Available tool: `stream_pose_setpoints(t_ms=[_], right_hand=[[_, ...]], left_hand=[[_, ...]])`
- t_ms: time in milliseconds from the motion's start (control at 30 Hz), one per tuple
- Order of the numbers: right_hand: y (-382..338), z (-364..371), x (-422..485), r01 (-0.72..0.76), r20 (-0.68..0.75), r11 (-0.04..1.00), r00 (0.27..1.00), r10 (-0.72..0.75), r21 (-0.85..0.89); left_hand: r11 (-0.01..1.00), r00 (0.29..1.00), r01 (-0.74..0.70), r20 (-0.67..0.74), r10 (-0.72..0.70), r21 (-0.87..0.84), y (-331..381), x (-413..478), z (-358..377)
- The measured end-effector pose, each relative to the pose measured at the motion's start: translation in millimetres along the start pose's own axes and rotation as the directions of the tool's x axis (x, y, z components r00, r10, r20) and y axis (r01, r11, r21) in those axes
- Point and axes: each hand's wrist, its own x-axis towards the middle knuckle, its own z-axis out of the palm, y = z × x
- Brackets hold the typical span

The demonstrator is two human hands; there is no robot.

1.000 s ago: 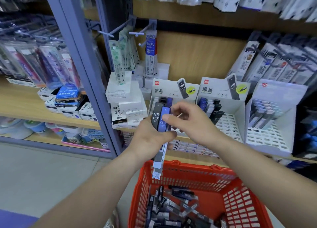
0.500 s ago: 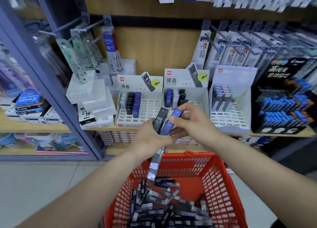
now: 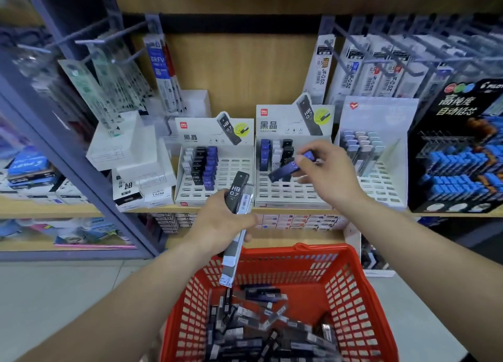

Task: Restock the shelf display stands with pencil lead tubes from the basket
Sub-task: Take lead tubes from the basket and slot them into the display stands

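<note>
Head view: the right hand (image 3: 329, 174) pinches a blue lead tube (image 3: 283, 170) between thumb and fingertips. It holds the tube tilted over the open grid of the middle display stand (image 3: 288, 191), just beside the few tubes already standing there. The left hand (image 3: 220, 223) is clenched around a small bundle (image 3: 236, 191). This is a black tube printed "HB 0.7" with at least one clearer tube against it, and their lower ends stick out below the fist, over the far rim of the basket (image 3: 353, 293).

The job looks early. The left display stand (image 3: 234, 168) carries only short rows of white, black and blue tubes at its far left, and the rest of its slots are bare. The middle stand is much the same, with blue, white and black rows at the far left. A third stand (image 3: 381, 182) on the right holds pale tubes at the back only. The heap of tubes (image 3: 258, 326) in the basket is deep, so most of the stock seems yet to be placed.

The tubes are slim, flat-sided sticks of glossy plastic, some opaque and some see-through with white barcode labels. The stands are white printed card with slotted rectangular grids sloping down toward the near side. The basket is red moulded plastic with lattice walls. The shelf (image 3: 68, 208) is pale wood-grain board on a grey-blue metal frame.
</note>
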Motion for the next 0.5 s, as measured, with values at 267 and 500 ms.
stream_pose_setpoints(t_ms=[267, 500], right_hand=[[10, 34, 56, 0.202, 0.084, 0.888, 0.979, -0.183, -0.414], [14, 47, 62, 0.267, 0.181, 0.755, 0.963, -0.198, -0.599]], left_hand=[[1.0, 0.999, -0.013, -0.041, 0.012, -0.028, -8, 3, -17], [0.995, 0.999, -0.007, -0.035, 0.004, -0.096, -7, 3, -21]])
